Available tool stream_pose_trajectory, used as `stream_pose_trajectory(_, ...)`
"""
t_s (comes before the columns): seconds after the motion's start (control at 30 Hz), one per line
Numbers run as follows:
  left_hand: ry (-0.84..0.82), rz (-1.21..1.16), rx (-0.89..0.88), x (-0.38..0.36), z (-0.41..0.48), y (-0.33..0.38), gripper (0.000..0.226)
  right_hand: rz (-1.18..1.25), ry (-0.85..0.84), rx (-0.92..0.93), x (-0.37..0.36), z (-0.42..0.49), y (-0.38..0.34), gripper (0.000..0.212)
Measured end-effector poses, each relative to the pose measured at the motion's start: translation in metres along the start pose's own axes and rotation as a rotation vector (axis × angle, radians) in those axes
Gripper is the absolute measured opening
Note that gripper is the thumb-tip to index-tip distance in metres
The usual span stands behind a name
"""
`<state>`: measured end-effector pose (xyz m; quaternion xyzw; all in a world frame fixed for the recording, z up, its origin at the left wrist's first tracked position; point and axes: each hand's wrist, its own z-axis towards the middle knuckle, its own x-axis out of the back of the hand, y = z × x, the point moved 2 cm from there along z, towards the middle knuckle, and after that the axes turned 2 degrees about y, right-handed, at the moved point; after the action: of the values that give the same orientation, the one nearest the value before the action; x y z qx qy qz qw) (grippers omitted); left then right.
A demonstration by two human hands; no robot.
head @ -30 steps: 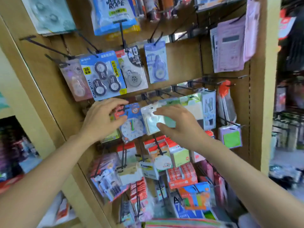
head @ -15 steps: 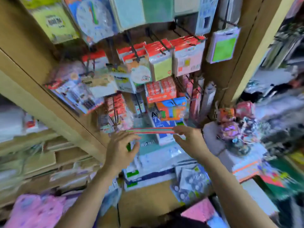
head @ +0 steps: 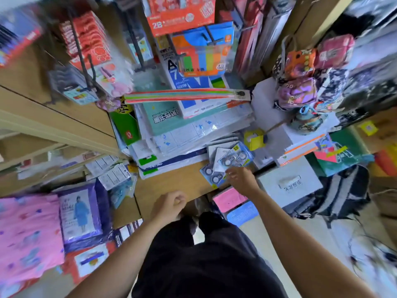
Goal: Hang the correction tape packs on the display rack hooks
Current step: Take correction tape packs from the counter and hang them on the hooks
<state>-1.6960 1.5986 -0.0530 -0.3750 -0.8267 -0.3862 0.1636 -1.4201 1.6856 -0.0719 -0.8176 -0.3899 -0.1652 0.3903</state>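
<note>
Several blue correction tape packs (head: 233,160) lie in a loose pile on the wooden ledge (head: 171,186) below the rack. My right hand (head: 241,179) reaches down to the pile, and its fingertips touch the nearest pack (head: 211,176) at the ledge's front. My left hand (head: 168,206) hangs over the ledge's front edge with loosely curled fingers and holds nothing. The rack hooks (head: 137,48) with hanging stationery fill the top of the view.
Stacks of paper reams (head: 169,147) and a striped folder (head: 178,95) lie behind the packs. Small pouches (head: 298,80) sit on white boxes at the right. A grey box (head: 287,183) and a backpack (head: 341,192) stand at the lower right, pink packaged goods (head: 28,231) at the left.
The view has tilted down from the rack to the ledge. Both hands dropped from the hanging items; my right hand now reaches the tape packs, and the left has drawn back.
</note>
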Motion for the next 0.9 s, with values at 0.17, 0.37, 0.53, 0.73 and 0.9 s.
stream_pose_trajectory(0.17, -0.196, 0.025, 0.091, -0.039, 0.009, -0.024, 0.014, -0.008, -0.119, -0.152, -0.046, 0.067, 0.097, 0.042)
stream_pose_trajectory(0.37, -0.246, 0.057, 0.194, -0.042, 0.029, -0.046, 0.008, 0.277, -0.001, -0.472, -0.034, 0.092, 0.102, 0.033)
stream_pose_trajectory(0.53, -0.136, 0.019, 0.261, -0.040, 0.057, -0.055, 0.010, 0.471, 0.104, -0.568, -0.061, 0.146, 0.114, 0.068)
stream_pose_trajectory(0.73, -0.179, 0.060, 0.200, -0.053, 0.097, -0.056, 0.011, 0.803, 0.308, -0.694, -0.089, 0.200, 0.130, 0.090)
stream_pose_trajectory(0.9, -0.230, 0.049, 0.138, -0.068, 0.130, -0.032, 0.013, 0.926, 0.386, -0.736, -0.098, 0.225, 0.169, 0.121)
